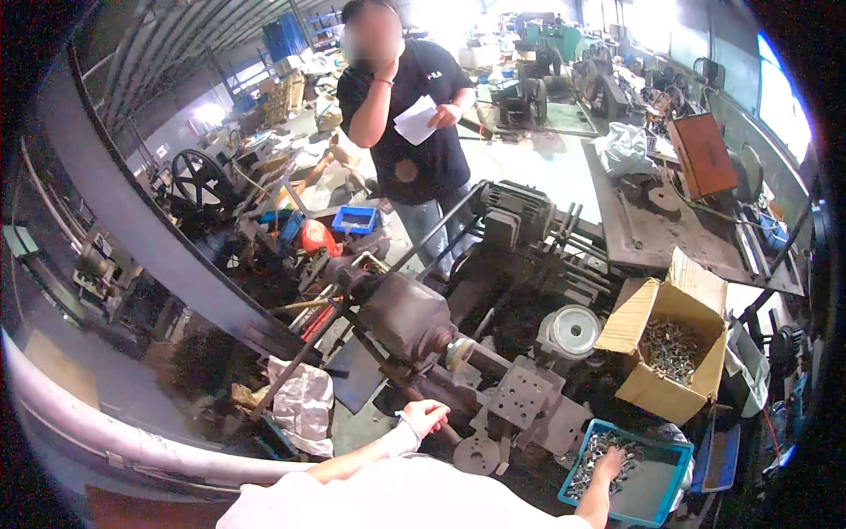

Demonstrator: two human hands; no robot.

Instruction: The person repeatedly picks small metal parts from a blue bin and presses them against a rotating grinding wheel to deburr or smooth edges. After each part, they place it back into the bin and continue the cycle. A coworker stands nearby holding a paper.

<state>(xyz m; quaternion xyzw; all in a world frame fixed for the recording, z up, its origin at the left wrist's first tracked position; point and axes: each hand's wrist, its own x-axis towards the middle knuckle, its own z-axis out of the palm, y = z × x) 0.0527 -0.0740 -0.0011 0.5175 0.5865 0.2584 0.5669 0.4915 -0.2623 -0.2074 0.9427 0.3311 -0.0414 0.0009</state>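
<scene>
My left hand (426, 415) rests low on a dark, greasy machine (407, 317), fingers curled near a round metal flange (476, 455); I cannot tell if it grips anything. My right hand (611, 463) reaches into a teal plastic bin (667, 452) of small shiny metal parts (599, 448), fingers down among them. Whether it has hold of any is hidden. Both forearms come up from the lower edge past my white sleeve.
An open cardboard box (668, 339) of metal parts sits right of the machine. A person in a dark shirt (414, 106) stands beyond, holding white paper. A motor (518, 212), a steel workbench (652, 231), a white bag (304, 401) and a blue tray (355, 218) surround the spot.
</scene>
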